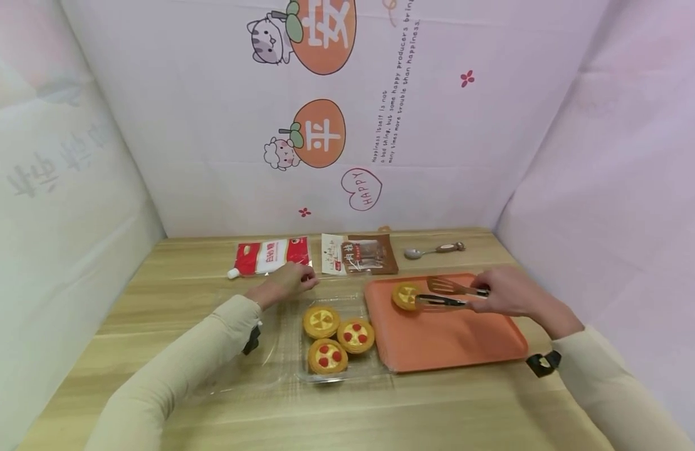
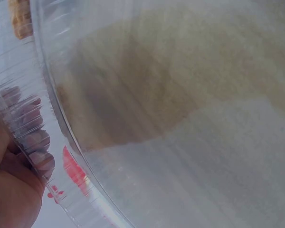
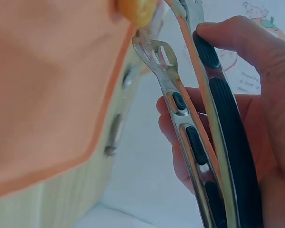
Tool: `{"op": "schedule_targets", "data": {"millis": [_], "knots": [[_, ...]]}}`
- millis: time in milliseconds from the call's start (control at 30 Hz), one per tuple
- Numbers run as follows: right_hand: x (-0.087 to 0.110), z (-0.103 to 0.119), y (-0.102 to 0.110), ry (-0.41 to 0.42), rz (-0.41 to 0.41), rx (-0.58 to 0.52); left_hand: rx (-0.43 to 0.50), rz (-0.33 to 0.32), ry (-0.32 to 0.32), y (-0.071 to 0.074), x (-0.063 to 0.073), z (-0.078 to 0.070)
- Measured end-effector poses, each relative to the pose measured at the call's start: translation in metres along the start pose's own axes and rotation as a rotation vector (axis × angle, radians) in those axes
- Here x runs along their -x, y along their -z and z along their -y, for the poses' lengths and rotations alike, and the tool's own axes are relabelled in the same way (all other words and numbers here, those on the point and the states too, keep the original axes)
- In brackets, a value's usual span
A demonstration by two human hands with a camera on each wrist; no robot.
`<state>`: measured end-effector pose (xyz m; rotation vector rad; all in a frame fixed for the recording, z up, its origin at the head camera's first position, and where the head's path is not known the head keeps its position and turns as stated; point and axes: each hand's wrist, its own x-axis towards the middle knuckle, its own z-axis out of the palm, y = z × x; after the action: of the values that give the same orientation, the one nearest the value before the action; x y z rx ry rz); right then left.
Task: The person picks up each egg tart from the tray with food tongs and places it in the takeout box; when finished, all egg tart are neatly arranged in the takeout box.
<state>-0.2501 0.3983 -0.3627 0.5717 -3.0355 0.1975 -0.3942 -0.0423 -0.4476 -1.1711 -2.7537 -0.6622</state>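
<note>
My left hand [image 1: 284, 285] pinches the edge of a clear plastic lid [image 2: 147, 156], its fingertips showing through the ribbed rim in the left wrist view. The lid stands raised beside a clear plastic box [image 1: 353, 374]. Inside the box are an egg tart [image 1: 321, 322] with a plain yellow top and two red-topped tarts [image 1: 356, 336]. My right hand [image 1: 509, 292] holds metal tongs [image 3: 199, 137] with dark grips, their arms spread apart. The slotted tong heads are by the right side of another yellow tart [image 1: 405, 297] on the orange tray [image 1: 454, 341].
Behind the box lie a red-and-white pouch [image 1: 272, 255] with a white cap and a brown packet [image 1: 372, 254] beside a cream card. A small spoon [image 1: 434, 250] lies behind the tray. Printed white cloth [image 1: 223, 138] surrounds the wooden table [image 1: 257, 416] at the back and both sides.
</note>
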Motion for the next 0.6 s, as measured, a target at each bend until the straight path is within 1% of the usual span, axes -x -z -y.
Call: {"op": "schedule_targets", "data": {"millis": [100,200,367,600], "knots": [[0.004,-0.005,-0.009,-0.011,0.025,-0.016,0.000,0.000,-0.001,-0.001,0.000,0.000],[0.002,-0.003,-0.017,-0.025,0.036,0.000,-0.005,0.002,0.004,-0.001,0.001,-0.001],[-0.010,0.006,-0.027,-0.009,0.042,0.027,0.007,0.015,0.013,0.001,0.002,-0.003],[-0.024,0.014,-0.033,-0.012,0.052,0.045,0.011,0.009,0.019,-0.001,0.002,-0.002]]}}
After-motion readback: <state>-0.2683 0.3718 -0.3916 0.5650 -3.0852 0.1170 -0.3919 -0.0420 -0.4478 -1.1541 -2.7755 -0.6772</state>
